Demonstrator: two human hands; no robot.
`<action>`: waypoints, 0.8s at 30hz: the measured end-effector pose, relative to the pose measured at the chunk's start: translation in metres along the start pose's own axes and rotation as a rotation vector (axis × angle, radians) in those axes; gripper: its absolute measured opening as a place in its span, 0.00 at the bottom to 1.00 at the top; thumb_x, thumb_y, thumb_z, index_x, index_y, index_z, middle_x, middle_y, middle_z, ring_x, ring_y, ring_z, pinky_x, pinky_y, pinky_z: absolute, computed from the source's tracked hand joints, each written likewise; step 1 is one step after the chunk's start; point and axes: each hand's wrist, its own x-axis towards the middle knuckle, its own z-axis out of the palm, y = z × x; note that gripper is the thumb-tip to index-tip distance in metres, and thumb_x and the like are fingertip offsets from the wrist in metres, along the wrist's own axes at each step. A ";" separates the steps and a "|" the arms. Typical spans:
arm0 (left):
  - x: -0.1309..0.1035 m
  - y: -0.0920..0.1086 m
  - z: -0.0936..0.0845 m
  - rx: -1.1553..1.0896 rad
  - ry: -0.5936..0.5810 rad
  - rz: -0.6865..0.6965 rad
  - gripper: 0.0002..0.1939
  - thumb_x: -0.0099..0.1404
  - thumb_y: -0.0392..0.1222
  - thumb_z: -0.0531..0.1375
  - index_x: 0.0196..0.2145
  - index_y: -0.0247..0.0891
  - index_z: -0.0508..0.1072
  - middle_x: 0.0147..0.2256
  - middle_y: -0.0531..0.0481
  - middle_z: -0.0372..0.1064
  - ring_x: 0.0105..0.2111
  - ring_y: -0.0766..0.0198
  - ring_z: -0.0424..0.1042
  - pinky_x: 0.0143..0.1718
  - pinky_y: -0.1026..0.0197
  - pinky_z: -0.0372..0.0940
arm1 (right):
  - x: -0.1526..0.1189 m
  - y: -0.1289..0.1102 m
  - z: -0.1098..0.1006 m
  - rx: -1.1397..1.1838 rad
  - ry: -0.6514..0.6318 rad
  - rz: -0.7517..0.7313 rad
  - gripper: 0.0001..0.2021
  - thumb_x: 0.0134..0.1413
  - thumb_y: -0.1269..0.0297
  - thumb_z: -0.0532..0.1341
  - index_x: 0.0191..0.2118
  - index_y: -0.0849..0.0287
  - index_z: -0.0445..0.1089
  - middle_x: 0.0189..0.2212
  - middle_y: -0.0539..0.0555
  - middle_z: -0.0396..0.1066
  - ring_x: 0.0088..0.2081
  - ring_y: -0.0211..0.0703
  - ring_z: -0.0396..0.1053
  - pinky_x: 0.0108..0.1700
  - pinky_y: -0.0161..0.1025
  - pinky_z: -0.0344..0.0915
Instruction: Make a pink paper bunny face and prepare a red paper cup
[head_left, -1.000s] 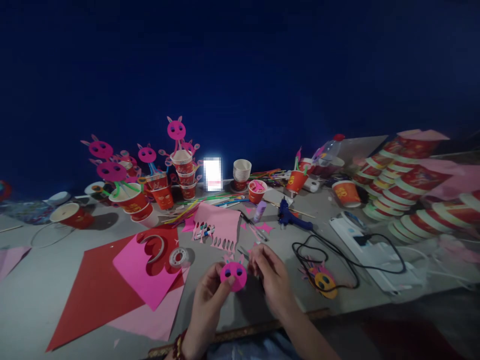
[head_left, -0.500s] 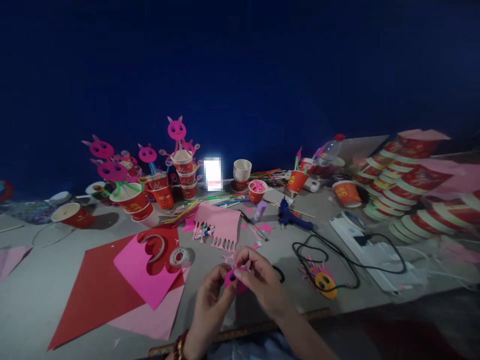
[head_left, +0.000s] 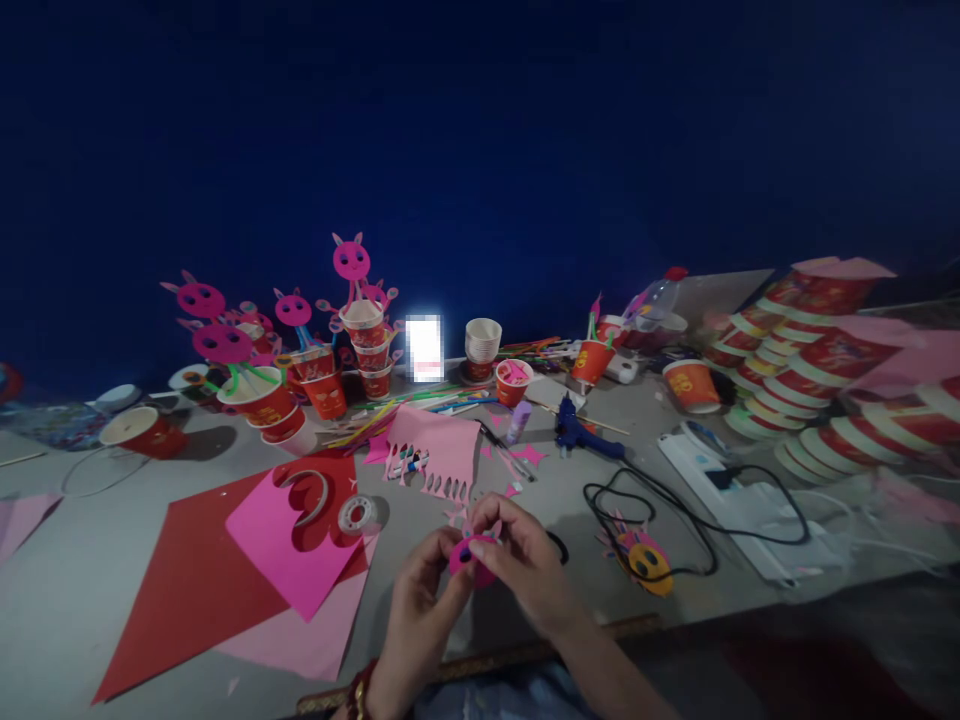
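Close to the table's front edge, I pinch a small magenta paper face [head_left: 486,574] with ears and a dark eye between both hands. My left hand [head_left: 429,588] grips its left side with thumb and fingers. On the right, my right hand [head_left: 526,562] has its thumb and fingertips pressed on the face's top right, covering part of it. Just behind lies a light pink sheet [head_left: 442,448] with a cut, fringed edge. A roll of clear tape [head_left: 357,514] rests to the left of the hands.
Red and pink paper sheets [head_left: 202,580] spread over the left. Paper cups bearing finished magenta faces [head_left: 222,342] stand behind them. A blue glue gun [head_left: 585,436], its looping black cable, a white power strip [head_left: 742,520] and stacked red cups [head_left: 832,350] occupy the right.
Both hands keep hold of the paper face in nearly the same position. The whole view has shifted very slightly.
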 end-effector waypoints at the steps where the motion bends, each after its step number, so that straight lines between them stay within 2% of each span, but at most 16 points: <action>1: 0.000 0.000 0.000 -0.005 0.000 -0.001 0.13 0.65 0.46 0.64 0.28 0.37 0.68 0.29 0.51 0.65 0.31 0.63 0.63 0.34 0.65 0.60 | 0.000 0.000 0.000 -0.002 0.001 0.001 0.01 0.51 0.67 0.62 0.30 0.56 0.68 0.28 0.48 0.66 0.32 0.41 0.62 0.37 0.37 0.59; 10: 0.001 0.000 0.001 -0.038 0.034 -0.041 0.16 0.63 0.49 0.66 0.27 0.37 0.67 0.27 0.53 0.64 0.30 0.65 0.61 0.33 0.66 0.59 | -0.003 0.004 -0.005 0.077 0.006 0.015 0.04 0.53 0.64 0.63 0.35 0.56 0.70 0.31 0.50 0.66 0.33 0.42 0.61 0.37 0.37 0.59; 14: 0.001 0.001 0.002 -0.064 0.056 -0.060 0.17 0.62 0.49 0.67 0.26 0.37 0.67 0.26 0.54 0.63 0.28 0.66 0.60 0.31 0.67 0.58 | -0.006 0.015 -0.011 0.183 0.067 0.031 0.02 0.54 0.65 0.61 0.33 0.56 0.69 0.31 0.50 0.65 0.34 0.42 0.61 0.37 0.36 0.59; 17: 0.001 0.000 0.002 -0.079 0.061 -0.077 0.17 0.62 0.50 0.67 0.27 0.37 0.67 0.27 0.53 0.63 0.29 0.66 0.60 0.31 0.67 0.58 | -0.008 0.020 -0.014 0.177 0.110 0.038 0.01 0.54 0.67 0.61 0.32 0.57 0.69 0.31 0.49 0.64 0.35 0.42 0.60 0.38 0.36 0.58; 24: 0.003 0.001 0.003 -0.090 0.060 -0.078 0.17 0.61 0.49 0.67 0.26 0.37 0.67 0.26 0.54 0.64 0.28 0.66 0.60 0.31 0.67 0.59 | -0.007 0.013 -0.010 0.178 0.066 0.021 0.04 0.54 0.66 0.63 0.31 0.57 0.67 0.30 0.49 0.63 0.34 0.41 0.60 0.37 0.36 0.58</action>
